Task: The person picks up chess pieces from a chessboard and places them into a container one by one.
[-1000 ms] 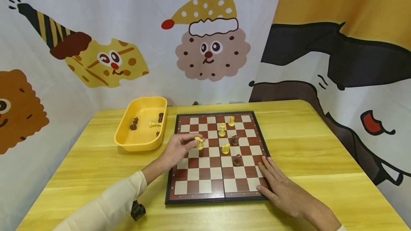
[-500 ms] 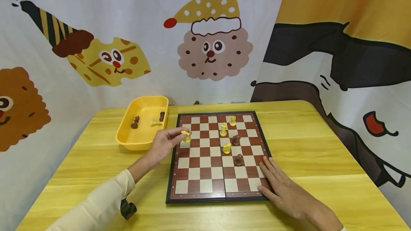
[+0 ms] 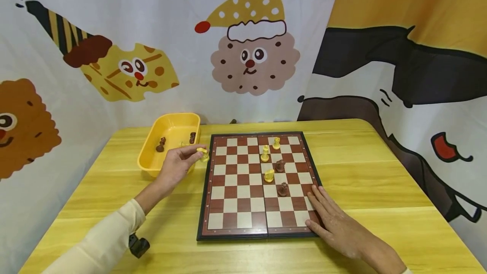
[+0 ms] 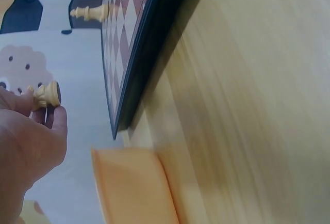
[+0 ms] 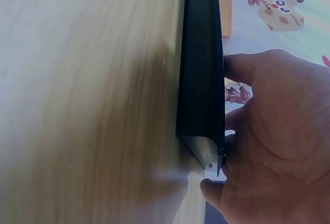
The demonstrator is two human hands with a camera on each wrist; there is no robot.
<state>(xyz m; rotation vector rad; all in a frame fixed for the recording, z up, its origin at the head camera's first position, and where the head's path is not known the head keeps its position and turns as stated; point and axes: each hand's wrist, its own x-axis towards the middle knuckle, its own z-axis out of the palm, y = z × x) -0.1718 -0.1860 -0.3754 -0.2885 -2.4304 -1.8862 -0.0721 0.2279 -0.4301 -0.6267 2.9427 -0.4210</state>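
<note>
My left hand [image 3: 176,166] pinches a yellow chess piece [image 3: 203,154] between thumb and fingertips, over the gap between the board's left edge and the yellow tub [image 3: 142,160]. In the left wrist view the piece [image 4: 47,95] is tilted sideways, its dark base showing. My right hand [image 3: 338,225] rests with straight fingers on the right border of the chessboard [image 3: 236,206]. On the board stand a tall yellow piece [image 3: 264,154], two shorter yellow pieces [image 3: 276,143], a brown piece [image 3: 280,166] and another brown piece [image 3: 283,189].
Inside the tub lie brown pieces [image 3: 161,145] and a yellow piece partly hidden by the left hand. Board and tub sit on a yellow wood-grain table [image 3: 365,164]. A cartoon-printed curtain [image 3: 152,12] hangs behind the table. A black wrist device [image 3: 138,245] hangs under the left sleeve.
My left hand has carried the yellow chess piece leftward from above the board's squares to beyond its left edge, beside the tub. My right hand stays on the board's border.
</note>
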